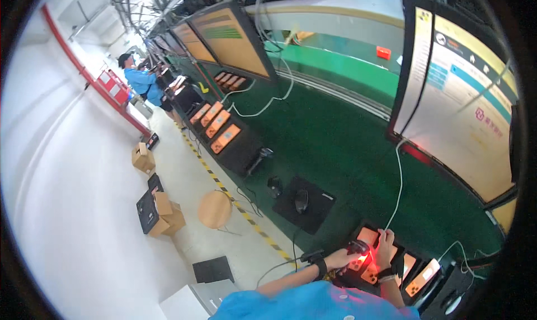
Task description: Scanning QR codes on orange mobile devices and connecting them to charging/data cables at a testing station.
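Observation:
My left hand (339, 259) is closed around a black handheld barcode scanner (358, 246), which throws a red glow onto the orange device (357, 262) under it. Beside it, my right hand (384, 249) is raised, its fingers drawn together where a white cable (400, 180) comes down from the monitor. The cable's end is hidden by the fingers. Around and below both hands lie several flat orange devices with dark round spots; one (423, 277) sits to the right with a white cable at its top. Black bands circle both wrists.
A large monitor (454, 107) stands at the right. On the green bench lie a mouse (301, 201) on a black pad (318, 216) and another scanner (258, 160). More orange devices (225, 139) lie farther left. A round stool (215, 210) and cardboard boxes (170, 213) stand on the floor; a person (140, 79) works far off.

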